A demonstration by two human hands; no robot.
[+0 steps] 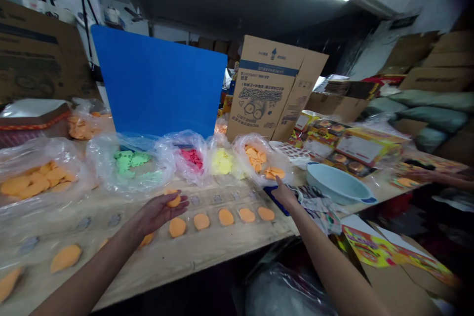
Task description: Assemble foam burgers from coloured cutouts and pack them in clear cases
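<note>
My left hand, palm turned up, holds a small orange disc between thumb and fingers, above the near side of the table. My right hand reaches to the front edge of a clear bag of orange pieces. One finger is stretched out at loose orange pieces; whether it touches them I cannot tell, and the other fingers are mostly hidden. A row of orange discs lies along the table in clear moulded packaging. Behind them, small greyish pieces sit in a second row.
Open bags hold green pieces, red pieces, yellow pieces and larger orange pieces. A blue board and a cardboard box stand behind. A light-blue basin is at right, with another person's hand beyond.
</note>
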